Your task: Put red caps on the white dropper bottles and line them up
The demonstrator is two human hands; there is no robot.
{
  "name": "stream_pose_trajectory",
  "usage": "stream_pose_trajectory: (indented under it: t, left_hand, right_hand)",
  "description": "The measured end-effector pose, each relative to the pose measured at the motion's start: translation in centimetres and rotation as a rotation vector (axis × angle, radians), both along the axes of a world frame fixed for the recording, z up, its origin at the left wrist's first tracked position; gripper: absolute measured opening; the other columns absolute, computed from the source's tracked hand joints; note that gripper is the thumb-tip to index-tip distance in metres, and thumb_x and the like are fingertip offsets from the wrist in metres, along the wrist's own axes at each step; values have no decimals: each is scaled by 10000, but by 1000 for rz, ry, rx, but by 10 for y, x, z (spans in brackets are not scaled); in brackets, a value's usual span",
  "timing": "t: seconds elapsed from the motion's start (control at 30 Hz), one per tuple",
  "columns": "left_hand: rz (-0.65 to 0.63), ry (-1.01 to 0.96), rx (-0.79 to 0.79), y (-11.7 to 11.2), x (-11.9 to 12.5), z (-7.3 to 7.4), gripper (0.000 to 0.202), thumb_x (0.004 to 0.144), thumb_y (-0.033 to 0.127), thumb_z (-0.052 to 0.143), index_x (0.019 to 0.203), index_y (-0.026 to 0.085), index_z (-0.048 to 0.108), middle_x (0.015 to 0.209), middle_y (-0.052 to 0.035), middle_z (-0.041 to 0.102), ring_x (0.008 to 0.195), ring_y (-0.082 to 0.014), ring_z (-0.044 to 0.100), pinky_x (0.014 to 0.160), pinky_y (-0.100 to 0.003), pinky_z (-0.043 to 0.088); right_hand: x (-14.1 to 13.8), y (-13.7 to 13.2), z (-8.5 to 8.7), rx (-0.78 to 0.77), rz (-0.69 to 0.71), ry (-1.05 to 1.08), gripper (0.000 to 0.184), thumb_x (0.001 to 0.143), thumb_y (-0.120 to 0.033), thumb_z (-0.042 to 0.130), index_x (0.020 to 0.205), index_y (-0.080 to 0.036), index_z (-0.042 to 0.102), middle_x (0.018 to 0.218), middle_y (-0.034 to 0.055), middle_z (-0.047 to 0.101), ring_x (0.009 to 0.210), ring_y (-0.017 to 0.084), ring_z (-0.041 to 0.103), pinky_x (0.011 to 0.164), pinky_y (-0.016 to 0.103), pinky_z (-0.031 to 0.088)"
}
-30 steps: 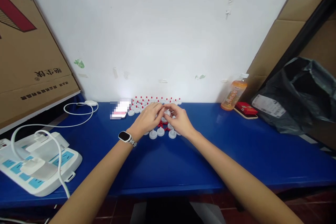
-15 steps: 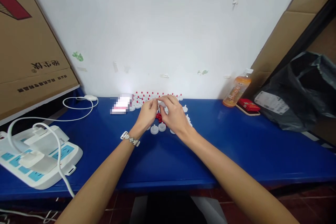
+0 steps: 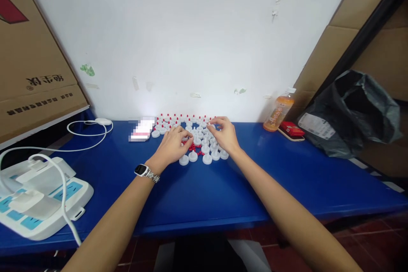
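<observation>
Many white round nozzle caps (image 3: 207, 159) stand on the blue table, their spouts pointing up. Those in the back rows carry small red tips (image 3: 181, 115); the nearer ones have bare spouts. My left hand (image 3: 172, 144) bends over a small pile of loose red tips (image 3: 192, 147), thumb and forefinger closed together; what lies between them is hidden. My right hand (image 3: 225, 134) is at the back right of the group. Its thumb and forefinger pinch a white nozzle cap at its top, which the fingers largely cover.
A white power strip (image 3: 47, 204) with plugs and cables lies at the left. Behind the caps, a blurred flat item (image 3: 142, 129) rests near the wall. An orange drink bottle (image 3: 279, 110), a red box (image 3: 290, 128) on a phone, and a grey plastic bag (image 3: 344, 110) are at the right.
My hands were together over the caps and have separated. The left moved left and down toward the red tips, the right moved right to the back caps. The view shifted slightly.
</observation>
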State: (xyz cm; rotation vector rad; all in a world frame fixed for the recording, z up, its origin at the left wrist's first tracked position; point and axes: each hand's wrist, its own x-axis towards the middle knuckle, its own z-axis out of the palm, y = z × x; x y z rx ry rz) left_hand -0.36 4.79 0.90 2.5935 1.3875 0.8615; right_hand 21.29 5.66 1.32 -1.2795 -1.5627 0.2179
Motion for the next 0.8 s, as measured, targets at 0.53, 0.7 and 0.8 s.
stream_pose_trajectory:
  t: [0.53,0.7,0.8]
  left_hand:
    - [-84,-69,-125,-2,5,-2,332,969,434,457,859,210,675,928,-56,609,938,-232,543,892,-403,427]
    - [-81,-98,-102,1,7,-1,308,967,416,470,857,212,672,934,-50,618,940,-225,547,913,-398,419]
    - [-78,-104,-109,2,6,-2,295,965,404,476,844,212,664,939,-49,621,931,-222,551,912,-393,423]
  right_hand:
    - [23,68,-3,-441,-159,-480,178,832,-343,608,853,-246,757,940,55,760,978,239,665,921,367,394]
    - [12,87,3,-427,-155,-454,245,806,-393,637,971,-245,739,977,64,751,1018,248,646,948,396,385]
    - [1,99,7,-456,-128,-490,157,800,-313,641,874,-226,749,899,69,751,998,249,650,966,413,370]
